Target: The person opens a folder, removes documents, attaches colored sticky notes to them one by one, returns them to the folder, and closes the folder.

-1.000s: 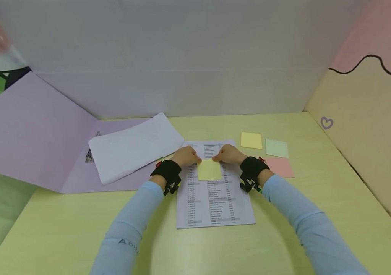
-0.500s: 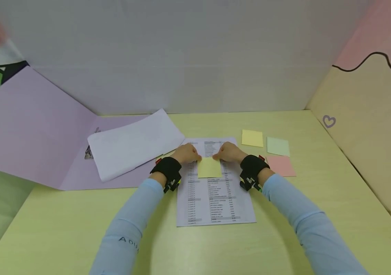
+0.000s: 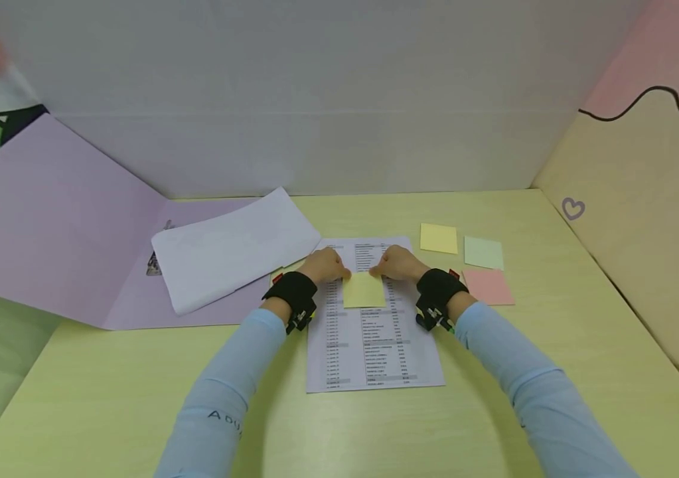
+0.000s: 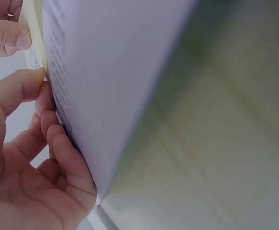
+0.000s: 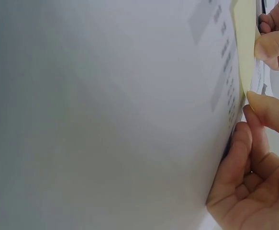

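A yellow sticky note [image 3: 364,292] lies over the upper part of a printed sheet [image 3: 375,358] in the head view. My left hand [image 3: 324,264] pinches the note's top left corner between thumb and forefinger. At the top right corner, my right hand [image 3: 399,263] pinches it the same way. In the left wrist view the other fingers [image 4: 72,163] are curled against the printed page. The right wrist view has the note [image 5: 245,38] slightly tilted off the paper between both thumbs. How much of it touches the sheet cannot be seen.
To the left, an open purple folder [image 3: 64,226] bears white papers [image 3: 237,249]. On the right lie a yellow note [image 3: 438,238], a pale green note [image 3: 483,253] and a pink note [image 3: 488,287]. A grey wall [image 3: 339,99] closes the table's back.
The scene sits slightly higher in the head view. Both hands keep the same pinch on the yellow sticky note, which has barely moved on the sheet.
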Available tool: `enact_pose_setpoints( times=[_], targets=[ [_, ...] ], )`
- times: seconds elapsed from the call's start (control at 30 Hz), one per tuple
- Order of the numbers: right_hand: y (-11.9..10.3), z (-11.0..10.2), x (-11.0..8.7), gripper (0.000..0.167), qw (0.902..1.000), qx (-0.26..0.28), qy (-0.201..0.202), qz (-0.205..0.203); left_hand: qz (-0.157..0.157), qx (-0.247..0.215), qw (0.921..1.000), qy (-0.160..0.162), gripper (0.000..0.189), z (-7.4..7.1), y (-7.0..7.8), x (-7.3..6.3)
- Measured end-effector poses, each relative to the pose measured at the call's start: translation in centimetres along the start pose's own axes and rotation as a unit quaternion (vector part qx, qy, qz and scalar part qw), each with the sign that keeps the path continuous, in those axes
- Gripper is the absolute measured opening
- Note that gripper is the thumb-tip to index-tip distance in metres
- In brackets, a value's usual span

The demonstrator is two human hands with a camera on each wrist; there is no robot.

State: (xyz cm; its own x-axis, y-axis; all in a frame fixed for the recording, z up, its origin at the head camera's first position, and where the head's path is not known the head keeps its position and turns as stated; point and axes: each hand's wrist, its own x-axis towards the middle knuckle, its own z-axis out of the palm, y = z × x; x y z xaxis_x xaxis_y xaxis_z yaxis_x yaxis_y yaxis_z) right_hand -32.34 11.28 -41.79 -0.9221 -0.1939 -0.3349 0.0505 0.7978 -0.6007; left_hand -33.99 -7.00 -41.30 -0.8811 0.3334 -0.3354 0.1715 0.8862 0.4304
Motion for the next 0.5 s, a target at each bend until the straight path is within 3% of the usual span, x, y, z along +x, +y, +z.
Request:
enact_pose_setpoints(
  times=[0.5],
  targets=[
    [-0.17, 0.02, -0.28, 0.042, 0.9999, 0.013, -0.002, 0.012, -0.004, -0.010, 0.9993, 0.037, 0.030, -0.37, -0.31, -0.33]
  ],
)
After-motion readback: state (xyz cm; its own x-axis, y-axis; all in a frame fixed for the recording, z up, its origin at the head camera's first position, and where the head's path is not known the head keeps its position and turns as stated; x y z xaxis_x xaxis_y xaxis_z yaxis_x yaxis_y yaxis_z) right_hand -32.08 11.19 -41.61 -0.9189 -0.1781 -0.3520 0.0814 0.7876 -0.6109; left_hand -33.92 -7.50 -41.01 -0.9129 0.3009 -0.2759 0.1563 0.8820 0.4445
